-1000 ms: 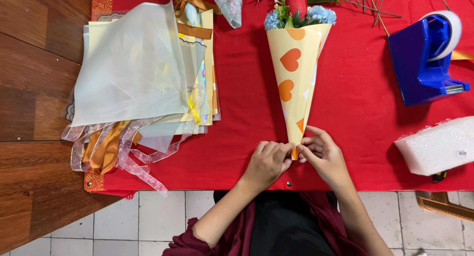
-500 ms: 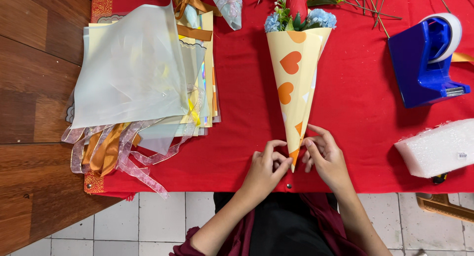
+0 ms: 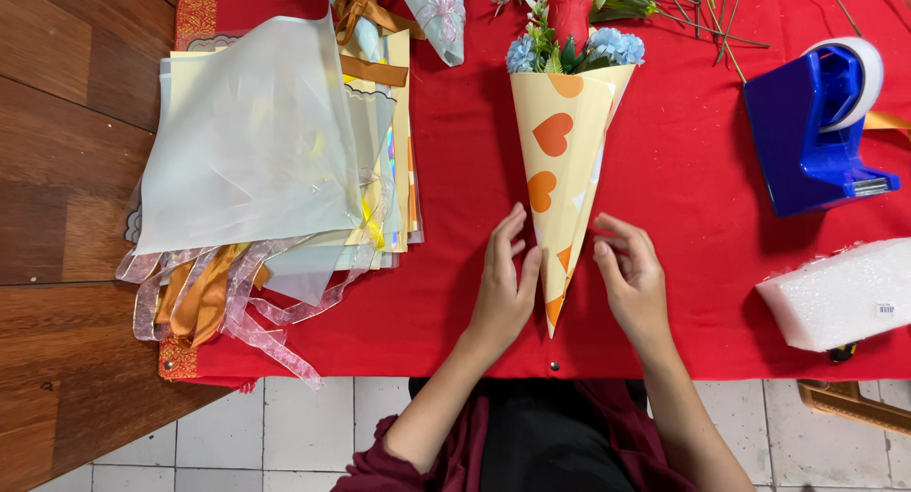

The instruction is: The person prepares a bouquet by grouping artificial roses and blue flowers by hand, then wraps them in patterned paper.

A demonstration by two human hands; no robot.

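A cream paper cone (image 3: 565, 169) printed with orange hearts lies on the red tablecloth (image 3: 683, 169), tip toward me. A red rose with blue flowers (image 3: 572, 32) fills its wide top. My left hand (image 3: 505, 281) rests flat on the cloth against the cone's left edge, fingers touching the paper. To the right of the cone sits my right hand (image 3: 630, 276), fingers apart and curled, fingertips just beside the paper near the tip. Neither hand grips anything.
A stack of wrapping sheets (image 3: 266, 141) with loose ribbons (image 3: 213, 297) lies at the left. A blue tape dispenser (image 3: 818, 127) and a white foam block (image 3: 840, 293) are at the right. Green stems (image 3: 702, 8) lie at the top. The table edge runs just below my hands.
Both hands have let go of the cone's tip and moved apart and slightly upward, to either side of the cone. The cone lies where it was.
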